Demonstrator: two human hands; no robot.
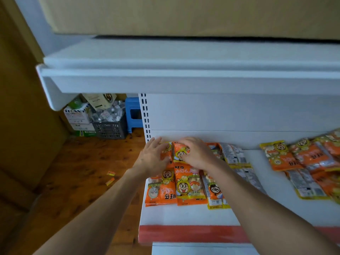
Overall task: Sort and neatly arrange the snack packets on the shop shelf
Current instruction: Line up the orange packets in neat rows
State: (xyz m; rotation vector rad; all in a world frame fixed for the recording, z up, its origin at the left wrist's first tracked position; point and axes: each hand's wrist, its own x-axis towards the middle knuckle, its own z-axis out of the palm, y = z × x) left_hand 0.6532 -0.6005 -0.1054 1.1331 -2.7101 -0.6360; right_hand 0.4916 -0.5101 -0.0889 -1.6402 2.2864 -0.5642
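Orange and yellow snack packets (pixel 189 186) with cartoon faces lie in rows at the left end of a white shelf (pixel 193 216). My left hand (pixel 152 157) lies flat with straight fingers against the left side of the back-row packets (pixel 179 153). My right hand (pixel 197 153) rests on top of the same back row, its fingers bent down over a packet. A loose heap of the same packets (pixel 303 159) lies at the right of the shelf, some face down.
An upper shelf edge (pixel 184 78) overhangs close above. The lower shelf has a red front strip (pixel 184 234). Left of the shelf is wooden floor (pixel 82 172) with two small wrappers (pixel 110 177), a dark crate (pixel 110 127), cartons and a blue stool (pixel 133 113).
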